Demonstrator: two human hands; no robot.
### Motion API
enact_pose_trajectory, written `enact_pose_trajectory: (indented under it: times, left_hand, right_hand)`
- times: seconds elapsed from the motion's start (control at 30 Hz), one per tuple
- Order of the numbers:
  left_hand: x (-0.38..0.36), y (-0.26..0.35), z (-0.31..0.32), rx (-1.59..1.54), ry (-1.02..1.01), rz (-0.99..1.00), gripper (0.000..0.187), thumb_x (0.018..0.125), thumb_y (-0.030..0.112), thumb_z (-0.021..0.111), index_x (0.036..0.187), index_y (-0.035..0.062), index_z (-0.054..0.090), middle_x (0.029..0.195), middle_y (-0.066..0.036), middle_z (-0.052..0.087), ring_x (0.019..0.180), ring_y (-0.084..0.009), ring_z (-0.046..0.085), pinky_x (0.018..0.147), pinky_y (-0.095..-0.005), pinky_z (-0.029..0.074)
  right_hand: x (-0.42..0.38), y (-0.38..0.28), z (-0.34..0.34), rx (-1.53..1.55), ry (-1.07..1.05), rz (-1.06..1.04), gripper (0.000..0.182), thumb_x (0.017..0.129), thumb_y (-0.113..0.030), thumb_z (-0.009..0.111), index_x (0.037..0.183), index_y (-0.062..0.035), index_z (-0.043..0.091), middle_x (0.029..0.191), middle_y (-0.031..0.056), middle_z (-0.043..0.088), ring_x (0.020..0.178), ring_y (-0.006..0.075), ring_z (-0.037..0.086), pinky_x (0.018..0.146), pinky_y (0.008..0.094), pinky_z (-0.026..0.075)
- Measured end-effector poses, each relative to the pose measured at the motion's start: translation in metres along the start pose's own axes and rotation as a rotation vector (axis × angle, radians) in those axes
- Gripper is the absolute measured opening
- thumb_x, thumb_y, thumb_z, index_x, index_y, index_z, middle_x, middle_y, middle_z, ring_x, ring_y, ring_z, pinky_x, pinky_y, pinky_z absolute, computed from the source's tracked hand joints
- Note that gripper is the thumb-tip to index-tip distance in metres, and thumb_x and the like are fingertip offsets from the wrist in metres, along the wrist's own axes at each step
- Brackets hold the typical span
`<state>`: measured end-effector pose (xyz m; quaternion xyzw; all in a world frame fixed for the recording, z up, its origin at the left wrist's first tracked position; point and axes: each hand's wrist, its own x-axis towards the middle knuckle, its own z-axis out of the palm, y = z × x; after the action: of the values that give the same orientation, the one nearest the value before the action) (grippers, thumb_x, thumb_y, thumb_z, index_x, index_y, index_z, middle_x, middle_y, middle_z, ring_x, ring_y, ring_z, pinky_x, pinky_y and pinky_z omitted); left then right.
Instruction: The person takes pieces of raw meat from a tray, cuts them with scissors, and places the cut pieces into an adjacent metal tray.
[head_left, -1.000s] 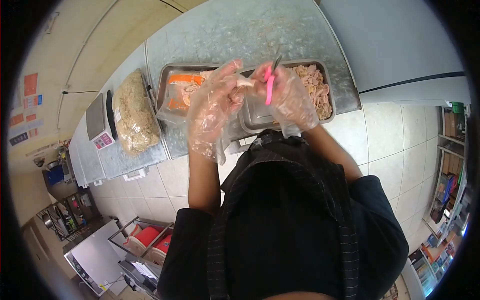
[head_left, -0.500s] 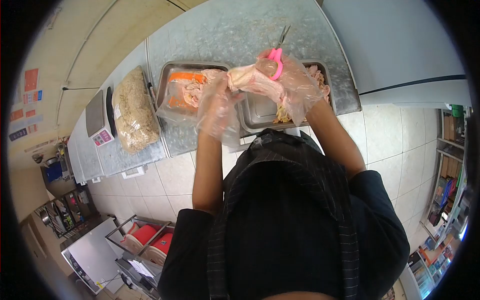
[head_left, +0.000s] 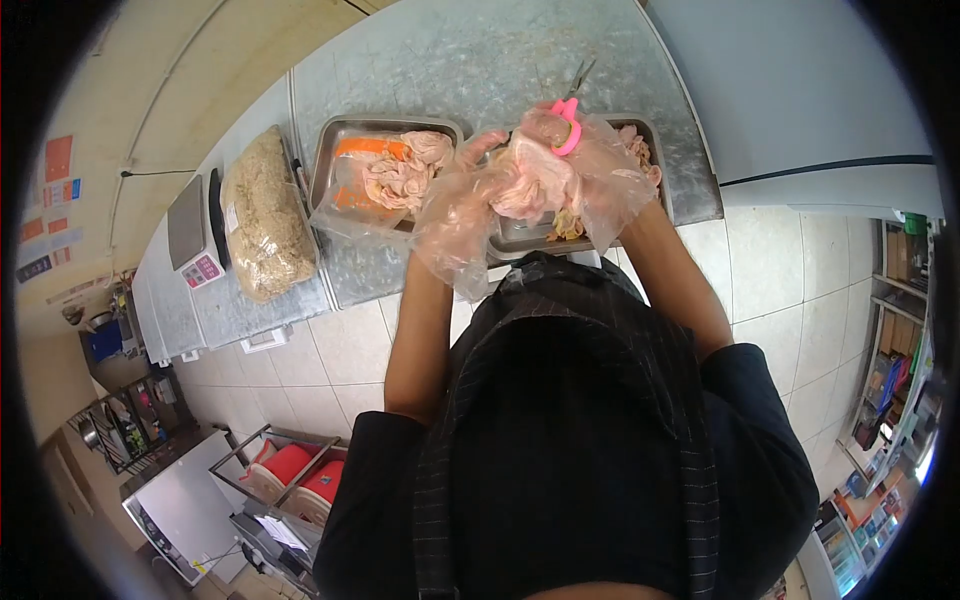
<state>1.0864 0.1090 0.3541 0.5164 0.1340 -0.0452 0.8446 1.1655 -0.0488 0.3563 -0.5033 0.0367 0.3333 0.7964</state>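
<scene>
Pale meat piece [head_left: 522,185], left hand [head_left: 455,215] fingers curled gripping it, right hand [head_left: 585,170] fingers clenched in pink scissors [head_left: 570,105]

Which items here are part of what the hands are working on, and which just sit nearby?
In use: left hand, right hand, meat piece, pink scissors, right tray.
Nearby: left tray, bag of crumbs, scale.

The metal desk [head_left: 480,70] carries two steel trays: the left tray [head_left: 335,150] at 11 o'clock, the right tray [head_left: 655,150] at 1 o'clock. A bag of crumbs [head_left: 262,215] and a scale [head_left: 190,230] lie at 9 o'clock.
</scene>
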Motion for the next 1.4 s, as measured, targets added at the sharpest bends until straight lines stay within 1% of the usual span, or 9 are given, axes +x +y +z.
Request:
enact_pose_trajectory:
  times: [0.23,0.33,0.47,0.67,0.73,0.87,0.97,1.13,1.4]
  left_hand:
    - [0.004,0.015,0.012,0.804,0.434,0.423,0.034,0.095,0.034,0.056,0.114,0.0065,0.051,0.102,-0.004,0.055,0.095,-0.0114,0.053,0.084,-0.0288,0.047]
    - [0.008,0.013,0.0,0.759,0.516,0.334,0.036,0.095,0.036,0.055,0.114,0.0058,0.051,0.102,-0.003,0.055,0.093,-0.0124,0.053,0.081,-0.0285,0.046]
    - [0.014,-0.015,-0.025,0.205,0.429,0.262,0.033,0.09,0.028,0.06,0.11,0.0027,0.055,0.1,-0.009,0.059,0.089,-0.0157,0.056,0.078,-0.0305,0.046]
    - [0.0,-0.005,-0.044,0.82,0.398,0.011,0.048,0.088,0.033,0.063,0.122,0.0011,0.05,0.105,-0.009,0.059,0.093,-0.016,0.056,0.08,-0.0283,0.047]
    - [0.004,-0.015,-0.061,0.603,0.224,0.291,0.053,0.088,0.033,0.063,0.129,0.0023,0.047,0.109,-0.009,0.06,0.098,-0.0185,0.057,0.083,-0.0303,0.048]
    - [-0.011,0.019,-0.023,0.253,0.197,0.085,0.055,0.089,0.031,0.062,0.133,0.0028,0.044,0.111,-0.009,0.06,0.102,-0.02,0.058,0.085,-0.0318,0.048]
    - [0.023,-0.036,-0.064,0.793,0.069,0.517,0.046,0.093,0.028,0.059,0.128,-0.001,0.05,0.11,-0.008,0.061,0.1,-0.0171,0.058,0.081,-0.0293,0.05]
    - [0.015,0.002,-0.001,0.131,0.126,0.182,0.032,0.092,0.028,0.061,0.11,0.0017,0.058,0.099,-0.005,0.061,0.087,-0.0112,0.058,0.074,-0.0259,0.049]
    - [0.016,0.061,0.031,0.827,0.125,0.0,0.039,0.091,0.038,0.06,0.106,0.0028,0.056,0.071,-0.005,0.058,0.059,-0.0111,0.056,0.051,-0.0256,0.044]
  right_hand:
    - [-0.018,-0.008,-0.01,-0.775,-0.399,-0.184,0.035,0.085,-0.034,0.067,0.102,-0.003,0.061,0.086,0.0049,0.063,0.079,0.0129,0.056,0.074,0.0282,0.046]
    - [-0.016,0.001,-0.018,-0.516,-0.299,-0.287,0.032,0.086,-0.031,0.067,0.098,-0.002,0.062,0.081,0.0038,0.061,0.078,0.0113,0.055,0.073,0.0269,0.045]
    - [-0.011,-0.005,-0.002,-0.443,-0.082,-0.337,0.028,0.087,-0.028,0.065,0.096,-0.0019,0.061,0.078,0.0035,0.059,0.076,0.0108,0.055,0.072,0.0262,0.045]
    - [0.01,-0.032,0.027,-0.73,-0.178,-0.52,0.018,0.084,-0.021,0.063,0.082,-0.0042,0.06,0.07,0.0043,0.059,0.064,0.0138,0.053,0.062,0.0304,0.046]
    - [0.03,-0.032,0.031,-0.961,-0.479,-0.669,0.016,0.084,-0.019,0.061,0.076,-0.0052,0.057,0.066,0.0049,0.059,0.059,0.0165,0.054,0.06,0.0337,0.046]
    - [0.036,-0.046,0.052,-1.239,-0.631,-0.923,0.015,0.085,-0.018,0.06,0.076,-0.0066,0.057,0.065,0.0058,0.059,0.059,0.0182,0.055,0.061,0.0347,0.047]
    - [0.031,-0.069,0.057,-1.346,-0.702,-0.922,0.015,0.087,-0.021,0.059,0.079,-0.0086,0.061,0.066,0.0071,0.06,0.06,0.0183,0.056,0.061,0.0346,0.047]
    - [0.024,-0.07,0.004,-0.802,-0.307,-0.58,0.031,0.086,-0.039,0.065,0.093,-0.0084,0.065,0.07,0.0071,0.061,0.066,0.0153,0.059,0.063,0.0304,0.049]
    - [-0.035,0.001,-0.067,-0.985,0.051,-0.329,0.058,0.077,-0.05,0.072,0.112,-0.006,0.06,0.077,0.0074,0.063,0.071,0.0195,0.062,0.07,0.0315,0.05]
